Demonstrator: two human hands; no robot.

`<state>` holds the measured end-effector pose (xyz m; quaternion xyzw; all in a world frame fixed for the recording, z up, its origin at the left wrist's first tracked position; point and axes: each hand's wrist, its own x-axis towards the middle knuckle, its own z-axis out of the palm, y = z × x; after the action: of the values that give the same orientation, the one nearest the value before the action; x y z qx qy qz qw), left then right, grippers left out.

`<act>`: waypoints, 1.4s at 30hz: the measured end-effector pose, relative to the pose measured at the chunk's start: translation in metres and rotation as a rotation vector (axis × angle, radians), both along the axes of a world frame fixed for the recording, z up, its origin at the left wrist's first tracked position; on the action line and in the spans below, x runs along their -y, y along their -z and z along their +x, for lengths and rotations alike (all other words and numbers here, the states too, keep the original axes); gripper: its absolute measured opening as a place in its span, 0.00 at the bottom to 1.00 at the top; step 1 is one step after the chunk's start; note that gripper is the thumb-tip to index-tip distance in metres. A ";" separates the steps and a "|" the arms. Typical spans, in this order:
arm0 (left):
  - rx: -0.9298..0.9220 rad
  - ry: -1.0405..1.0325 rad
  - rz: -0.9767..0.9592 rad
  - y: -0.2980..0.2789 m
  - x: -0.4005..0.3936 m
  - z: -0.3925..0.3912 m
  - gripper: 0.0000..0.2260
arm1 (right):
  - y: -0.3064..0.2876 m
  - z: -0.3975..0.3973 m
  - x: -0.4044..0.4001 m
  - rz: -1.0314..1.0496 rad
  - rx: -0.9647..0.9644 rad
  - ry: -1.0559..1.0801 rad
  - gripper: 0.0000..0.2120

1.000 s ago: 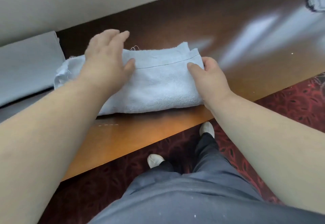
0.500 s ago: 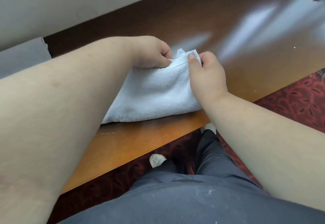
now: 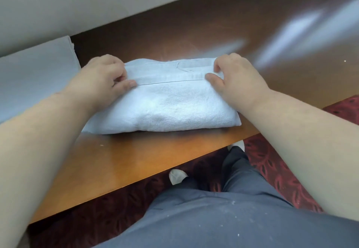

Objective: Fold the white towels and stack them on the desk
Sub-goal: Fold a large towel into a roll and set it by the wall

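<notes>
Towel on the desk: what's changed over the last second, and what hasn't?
The left hand went from lying flat near the towel's left end, reached across to the right end, then drew back left; the towel now lies folded shorter and thicker. Both hands now pinch the hemmed top edge at opposite ends. The right hand kept to the right end throughout. The towel stays on the desk, and the flat pile stays at the left.

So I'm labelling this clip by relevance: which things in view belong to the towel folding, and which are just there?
Part of the job:
- folded white towel, pinched at its hem by the left hand and right hand
- flat white towel to the left
- desk

Just there:
- red patterned carpet
- wall behind the desk
</notes>
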<state>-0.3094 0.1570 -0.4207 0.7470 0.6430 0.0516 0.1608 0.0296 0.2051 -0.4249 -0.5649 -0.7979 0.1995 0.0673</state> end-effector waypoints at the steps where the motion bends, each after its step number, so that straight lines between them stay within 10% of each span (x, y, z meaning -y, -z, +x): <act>1: -0.010 0.009 0.032 0.001 -0.003 0.001 0.20 | -0.001 0.000 -0.001 0.021 0.038 -0.034 0.15; 9: -0.132 -0.032 0.131 -0.003 -0.011 0.004 0.16 | 0.000 -0.003 -0.004 0.278 0.164 -0.205 0.17; 19: -0.114 -0.131 0.134 0.010 -0.024 0.005 0.17 | 0.012 -0.001 -0.025 0.148 0.026 0.122 0.14; 25: -0.064 -0.175 0.284 0.002 -0.005 0.008 0.14 | 0.016 0.011 -0.011 0.008 -0.425 0.214 0.11; 31: -0.082 0.046 0.366 0.022 0.096 -0.034 0.23 | 0.025 0.074 0.031 0.574 -0.050 -0.492 0.23; 38: -0.061 -0.019 0.205 0.046 0.107 -0.037 0.37 | 0.028 0.076 0.024 0.165 0.161 -0.642 0.44; 42: 0.025 -0.119 0.167 0.037 0.112 -0.025 0.31 | 0.027 0.045 0.037 -0.114 -0.314 -0.092 0.16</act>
<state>-0.3346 0.0450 -0.4576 0.7177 0.6776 0.1237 0.1024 0.0747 0.1685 -0.4516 -0.4927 -0.7899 0.3330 0.1498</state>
